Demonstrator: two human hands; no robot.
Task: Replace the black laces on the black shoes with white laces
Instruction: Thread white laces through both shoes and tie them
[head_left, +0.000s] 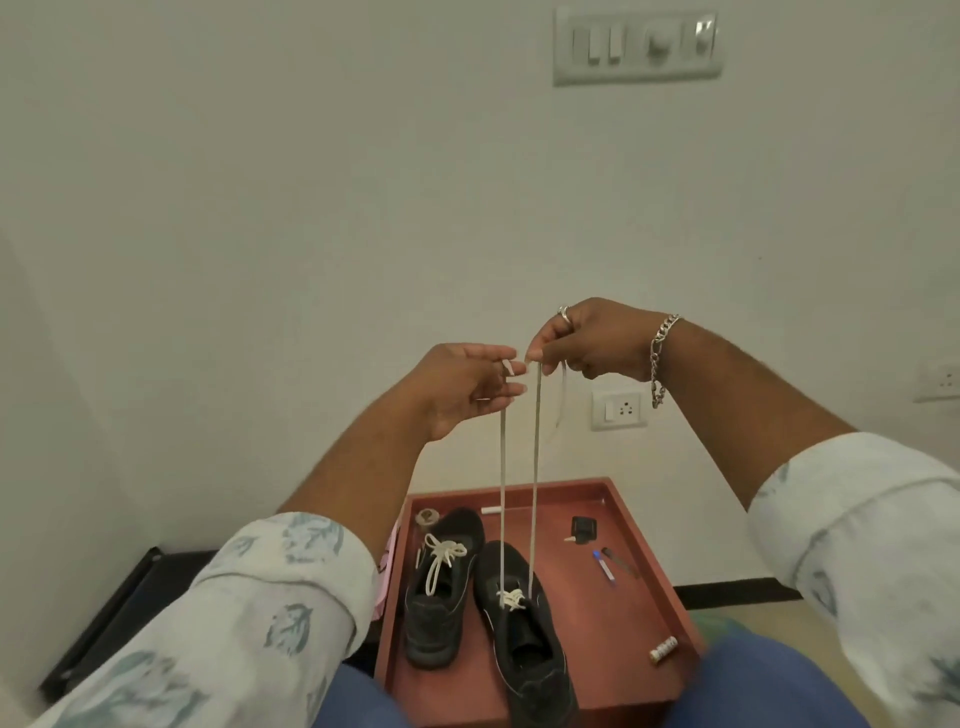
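Note:
Two black shoes stand on a reddish-brown tray table. The left shoe carries a white lace tied in a bow. The right shoe has a white lace threaded through its lower eyelets, and both strands rise straight up, taut. My left hand pinches the left strand's end at chest height. My right hand, with a ring and a chain bracelet, pinches the right strand's end, with a short loop hanging behind it. The two hands nearly touch.
On the tray lie a small black object, a blue-and-white pen, a dark strip beside it, a small cylinder and a round metal piece. A wall stands close behind. A dark bag lies at the left.

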